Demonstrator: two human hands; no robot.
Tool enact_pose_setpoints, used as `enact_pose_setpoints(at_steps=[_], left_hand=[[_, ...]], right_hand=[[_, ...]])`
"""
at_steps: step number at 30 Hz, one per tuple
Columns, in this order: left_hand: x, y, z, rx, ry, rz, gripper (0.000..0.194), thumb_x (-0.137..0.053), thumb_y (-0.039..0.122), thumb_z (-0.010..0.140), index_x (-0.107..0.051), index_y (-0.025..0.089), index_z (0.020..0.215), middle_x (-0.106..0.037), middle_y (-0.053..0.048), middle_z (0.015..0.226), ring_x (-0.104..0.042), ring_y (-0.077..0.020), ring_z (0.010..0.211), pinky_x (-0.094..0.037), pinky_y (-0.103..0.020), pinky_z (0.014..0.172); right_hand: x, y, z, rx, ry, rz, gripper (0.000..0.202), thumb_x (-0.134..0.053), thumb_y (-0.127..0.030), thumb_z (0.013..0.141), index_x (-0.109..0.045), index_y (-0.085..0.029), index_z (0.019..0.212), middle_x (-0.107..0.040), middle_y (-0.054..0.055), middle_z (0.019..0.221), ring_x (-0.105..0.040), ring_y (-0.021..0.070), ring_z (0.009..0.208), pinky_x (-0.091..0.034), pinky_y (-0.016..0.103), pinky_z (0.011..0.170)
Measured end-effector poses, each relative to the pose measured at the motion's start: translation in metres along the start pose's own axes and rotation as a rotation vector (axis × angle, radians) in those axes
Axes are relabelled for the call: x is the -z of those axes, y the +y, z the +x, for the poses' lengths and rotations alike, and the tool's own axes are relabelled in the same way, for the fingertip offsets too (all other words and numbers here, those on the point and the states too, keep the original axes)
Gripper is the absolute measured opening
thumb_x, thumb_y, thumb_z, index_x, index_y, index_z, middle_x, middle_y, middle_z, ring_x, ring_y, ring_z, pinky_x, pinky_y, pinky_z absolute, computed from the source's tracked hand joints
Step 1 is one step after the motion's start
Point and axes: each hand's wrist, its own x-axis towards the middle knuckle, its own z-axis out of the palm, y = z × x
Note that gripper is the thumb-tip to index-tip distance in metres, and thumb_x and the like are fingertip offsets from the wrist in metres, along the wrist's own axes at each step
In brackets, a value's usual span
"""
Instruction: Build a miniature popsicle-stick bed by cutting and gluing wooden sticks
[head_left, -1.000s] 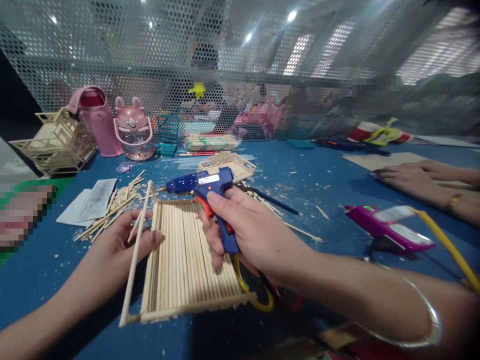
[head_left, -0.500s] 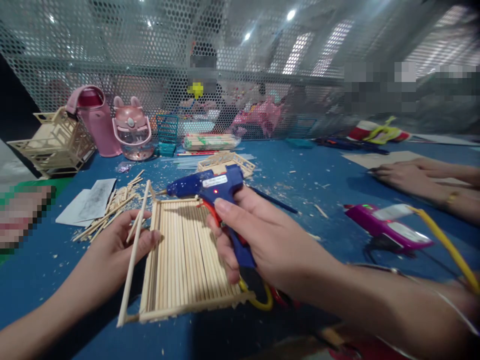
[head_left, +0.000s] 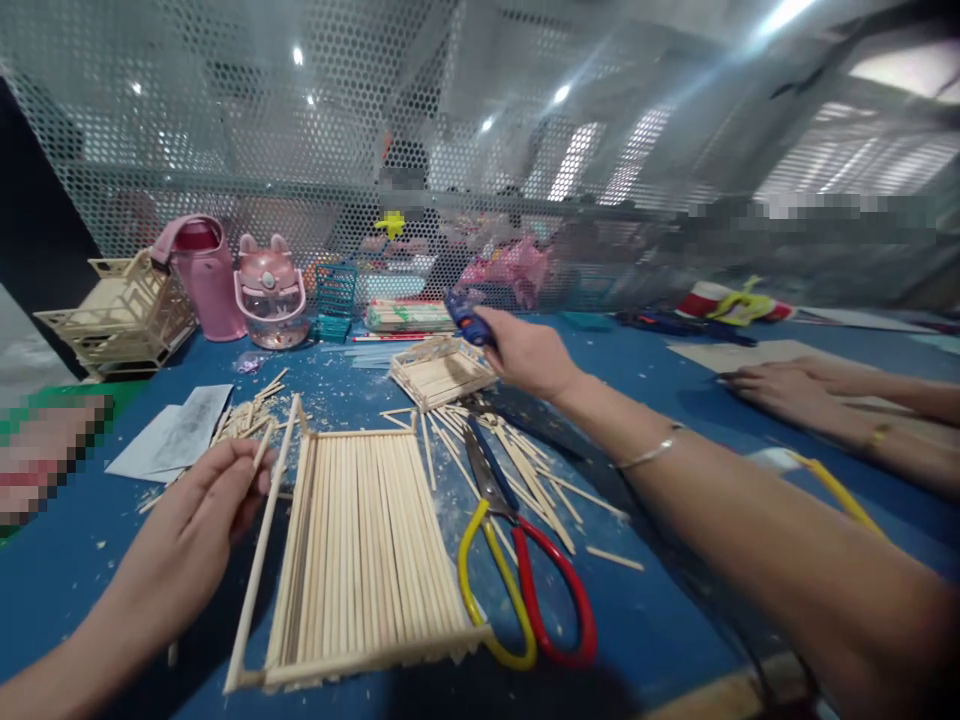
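Left of a flat panel of pale wooden sticks (head_left: 367, 545), my left hand (head_left: 199, 520) pinches a short stick (head_left: 264, 445) between thumb and fingers. A long raised rod (head_left: 262, 550) runs along the panel's left side, close to that hand. My right hand (head_left: 529, 350) is stretched out over the far part of the table, closed round the blue glue gun (head_left: 471, 322); most of the gun is hidden behind the hand. Scissors (head_left: 495, 500) with one yellow and one red handle lie at the panel's right edge, beside loose sticks (head_left: 536, 480).
A small stick frame (head_left: 442, 372) lies behind the panel. At the back left stand a wooden model (head_left: 124, 305), a pink bottle (head_left: 206, 285) and a clear cup (head_left: 271, 305). Another person's hands (head_left: 787, 390) rest on cardboard (head_left: 720, 352) at the right.
My right hand has carried the glue gun away from the panel's far left corner, to the back. My left hand has left the panel's edge and holds a short stick. The scissors are now uncovered.
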Motion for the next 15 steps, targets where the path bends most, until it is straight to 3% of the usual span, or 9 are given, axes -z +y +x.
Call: enact_pose_setpoints(at_steps=[5,11,15], left_hand=[[0.004,-0.006,0.001,0.019,-0.025,0.121,0.035,-0.049,0.049,0.077,-0.052,0.021,0.098,-0.059,0.002,0.072,-0.055,-0.0166,0.07,-0.046,-0.024,0.062],[0.007,-0.012,0.005,0.017,0.055,0.13,0.04,-0.047,0.049,0.078,-0.051,0.02,0.105,-0.062,-0.004,0.099,-0.057,-0.0202,0.09,-0.046,-0.029,0.078],[0.006,-0.017,0.007,-0.093,0.194,0.181,0.044,-0.048,0.055,0.073,-0.058,0.021,0.099,-0.066,-0.003,0.092,-0.061,-0.0213,0.082,-0.049,-0.032,0.073]], right_hand=[[-0.036,0.0,0.005,0.099,-0.126,-0.016,0.033,-0.04,-0.029,0.087,-0.048,-0.013,0.114,-0.058,0.015,0.115,-0.057,0.025,0.097,-0.046,0.035,0.078],[-0.04,0.0,-0.005,0.229,-0.126,0.092,0.034,-0.04,-0.034,0.088,-0.049,-0.013,0.114,-0.058,0.015,0.113,-0.055,0.0228,0.098,-0.044,0.035,0.083],[-0.042,0.011,-0.007,0.325,-0.116,0.16,0.032,-0.041,-0.028,0.087,-0.052,-0.017,0.115,-0.059,0.011,0.116,-0.055,0.0223,0.1,-0.042,0.038,0.086]])
